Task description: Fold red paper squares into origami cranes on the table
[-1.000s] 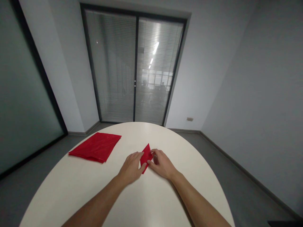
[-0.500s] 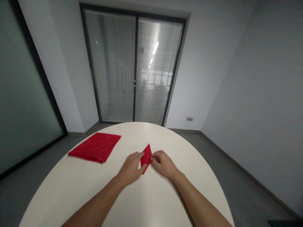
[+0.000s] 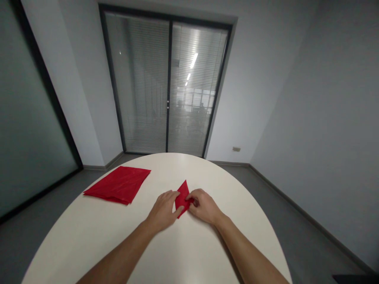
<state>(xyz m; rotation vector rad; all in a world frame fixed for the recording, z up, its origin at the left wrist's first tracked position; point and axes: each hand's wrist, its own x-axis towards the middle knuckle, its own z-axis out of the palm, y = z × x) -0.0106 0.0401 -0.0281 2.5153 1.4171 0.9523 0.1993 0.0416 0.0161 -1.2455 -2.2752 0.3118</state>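
A small folded red paper (image 3: 182, 194) lies on the white round table (image 3: 177, 252), between my two hands. My left hand (image 3: 164, 209) rests at its left side, thumb and fingers spread, with the fingertips touching the left edge and lower part. On the right side, my right hand (image 3: 204, 205) pinches the paper's right edge between thumb and forefinger, its other fingers curled. The fingertips hide part of that edge. A larger stack of red sheets (image 3: 120, 184) lies farther left on the table.
Beyond the table's far edge stands a glass double door (image 3: 168, 86) with blinds and a dark frame. A frosted glass panel (image 3: 32, 118) is at the left, and a grey wall (image 3: 331, 138) rises at the right.
My right thumb and forefinger have moved slightly left over the small paper, and its right edge appears lifted. My left hand has hardly moved.
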